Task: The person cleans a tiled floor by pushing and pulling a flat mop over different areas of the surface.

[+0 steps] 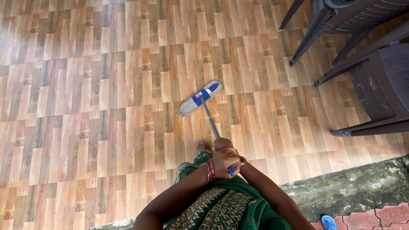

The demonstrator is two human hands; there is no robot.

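A mop with a pale string head [199, 99] and a blue clamp lies on the wood-pattern floor [98, 85], ahead of me. Its grey metal pole [210, 121] runs back toward me and ends in a blue grip. My left hand [222, 164], with red bangles at the wrist, is wrapped around the top of the pole. My right hand [226, 146] grips the same pole just beyond the left hand, fingers closed over it. A bare foot [202, 146] shows under the hands, and green patterned cloth covers my legs.
Dark plastic chairs [366, 64] stand at the upper right, legs on the floor. A rough grey concrete strip [358, 187] edges the floor at lower right, with red paving [375, 217] and a blue sandal [329, 222] beyond it.
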